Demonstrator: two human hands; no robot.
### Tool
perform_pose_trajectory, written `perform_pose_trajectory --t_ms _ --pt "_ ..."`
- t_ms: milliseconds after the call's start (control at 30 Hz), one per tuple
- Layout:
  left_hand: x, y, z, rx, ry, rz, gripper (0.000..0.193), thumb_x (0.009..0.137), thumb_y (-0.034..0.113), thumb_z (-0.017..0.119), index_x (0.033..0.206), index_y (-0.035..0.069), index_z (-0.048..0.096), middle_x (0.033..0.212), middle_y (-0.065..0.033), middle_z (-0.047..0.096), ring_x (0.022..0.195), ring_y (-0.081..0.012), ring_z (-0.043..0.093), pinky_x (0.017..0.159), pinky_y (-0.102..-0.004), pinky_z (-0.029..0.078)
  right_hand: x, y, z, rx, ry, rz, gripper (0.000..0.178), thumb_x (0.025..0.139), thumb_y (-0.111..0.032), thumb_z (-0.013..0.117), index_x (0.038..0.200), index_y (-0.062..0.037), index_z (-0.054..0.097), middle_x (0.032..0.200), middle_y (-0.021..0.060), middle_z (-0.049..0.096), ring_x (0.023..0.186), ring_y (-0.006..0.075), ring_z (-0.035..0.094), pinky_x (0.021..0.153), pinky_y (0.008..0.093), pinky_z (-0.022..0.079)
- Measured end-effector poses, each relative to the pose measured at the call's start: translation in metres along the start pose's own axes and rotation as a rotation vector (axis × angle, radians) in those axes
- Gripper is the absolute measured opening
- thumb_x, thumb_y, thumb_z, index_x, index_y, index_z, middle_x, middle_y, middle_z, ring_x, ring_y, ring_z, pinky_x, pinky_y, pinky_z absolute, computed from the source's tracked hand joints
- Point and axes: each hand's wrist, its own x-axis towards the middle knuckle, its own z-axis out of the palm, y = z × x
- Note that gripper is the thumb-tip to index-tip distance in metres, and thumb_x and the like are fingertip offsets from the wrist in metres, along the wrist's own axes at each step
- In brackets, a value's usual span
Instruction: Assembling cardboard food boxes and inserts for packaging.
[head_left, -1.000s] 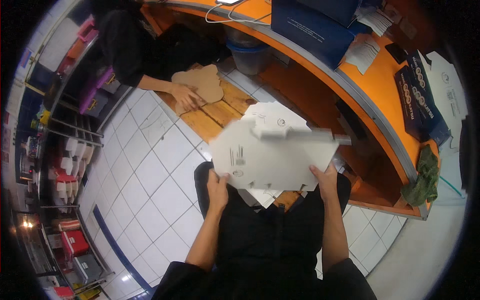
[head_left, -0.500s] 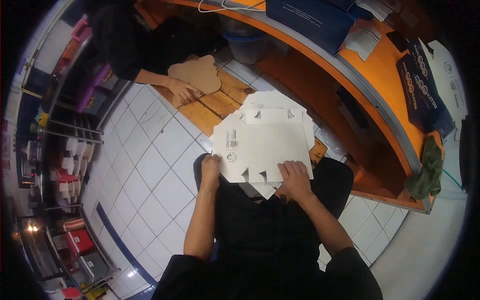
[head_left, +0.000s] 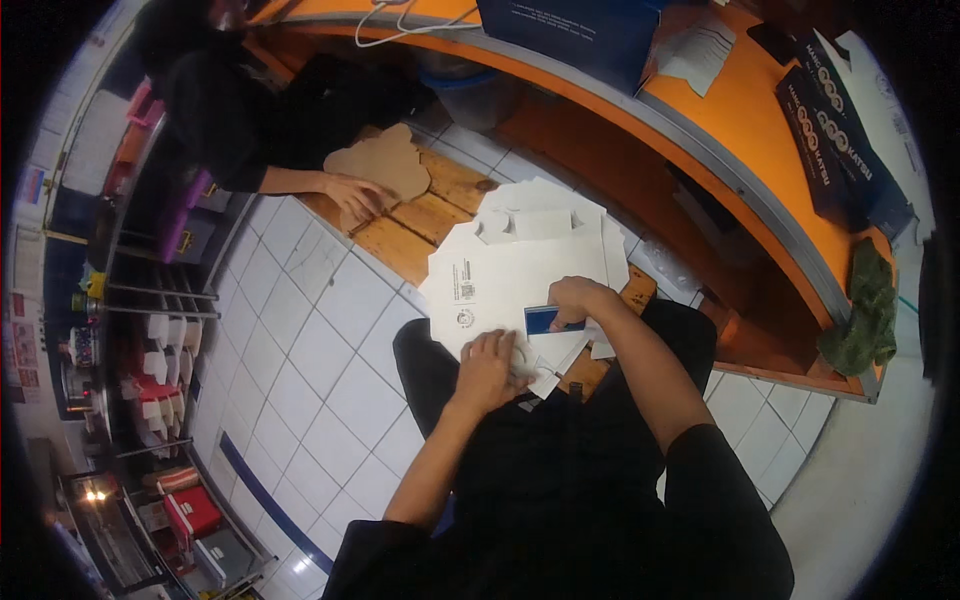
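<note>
A white die-cut cardboard box blank lies over my knees and the near end of a wooden bench, on top of other white blanks. Small dark print and curved cut-outs mark its face. My right hand grips a turned-up flap at the near right, whose blue outer side shows. At the near edge, my left hand has its fingers curled over a bent flap. Some of the fingertips are hidden by the card.
A co-worker's hand rests by a brown cardboard piece on the wooden bench. To the right curves an orange counter bearing dark blue boxes and a green cloth. Shelves line the left.
My left hand has shifted right from the blank's left edge to its near edge. My right hand has moved up and folded a near-right flap inward, exposing blue.
</note>
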Motion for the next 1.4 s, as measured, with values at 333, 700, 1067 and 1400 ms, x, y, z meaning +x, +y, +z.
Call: perform_pose_trajectory --t_ms 333,700,1067,1400 --pt "0.02 -0.036 0.031 0.24 0.091 0.233 0.041 0.081 0.019 0.073 0.118 0.004 0.066 0.116 -0.0126 0.067 0.109 -0.0313 0.063 0.096 -0.0445 0.049 -0.022 0.006 0.006 0.175 0.008 -0.086 0.047 0.077 -0.041 0.083 0.106 -0.0041 0.077 0.1 0.0195 0.075 0.095 0.0348 0.072 0.084 0.0419 0.055" --pt "0.103 -0.088 0.004 -0.071 -0.486 0.097 0.037 0.084 0.034 0.075 0.111 0.009 0.074 0.101 -0.0189 0.073 0.1 -0.0385 0.068 0.089 -0.046 0.053 -0.114 0.004 0.107 -0.38 0.664 0.04 0.069 0.079 -0.031 0.08 0.136 -0.0029 0.054 0.129 0.0133 0.057 0.127 0.0305 0.053 0.113 0.0557 0.036" --pt "0.102 -0.064 -0.001 -0.043 -0.534 -0.002 0.025 0.084 0.034 0.075 0.1 0.013 0.077 0.101 -0.0156 0.074 0.1 -0.0363 0.069 0.088 -0.0454 0.053 -0.079 0.048 0.022 0.131 0.262 0.189 0.036 0.079 -0.037 0.082 0.099 -0.0082 0.075 0.102 0.0143 0.074 0.101 0.0336 0.07 0.089 0.0437 0.053" --pt "0.058 -0.072 -0.015 -0.864 -0.348 -0.081 0.057 0.087 0.049 0.075 0.124 0.006 0.071 0.124 -0.0197 0.069 0.119 -0.0327 0.063 0.104 -0.0417 0.047 -0.078 0.059 0.04 0.267 0.276 0.057 0.085 0.076 -0.047 0.088 0.136 0.0012 0.052 0.124 0.0262 0.063 0.112 0.0344 0.065 0.093 0.0423 0.053"
